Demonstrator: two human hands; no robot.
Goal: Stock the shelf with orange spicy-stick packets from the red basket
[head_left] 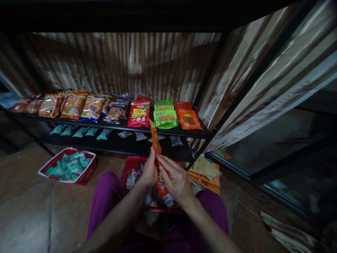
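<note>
1. Pinching an orange snack pouch (155, 136) by its lower end, left hand (150, 170) and right hand (177, 180) are both closed on it, nearly edge-on, over a red basket (130, 163).
2. Handling step, I'd say; next move calls for a steady grip, clear of the black shelf (168, 132).
3. Red basket's got mixed wrapped packets (133, 180); white-rimmed basket (88, 174) off left is heaped with teal packets (65, 165).

Left hand (150, 170) and right hand (177, 181) nearly meet, fingers (166, 163) pinched, forearms (117, 213) converging.
</note>
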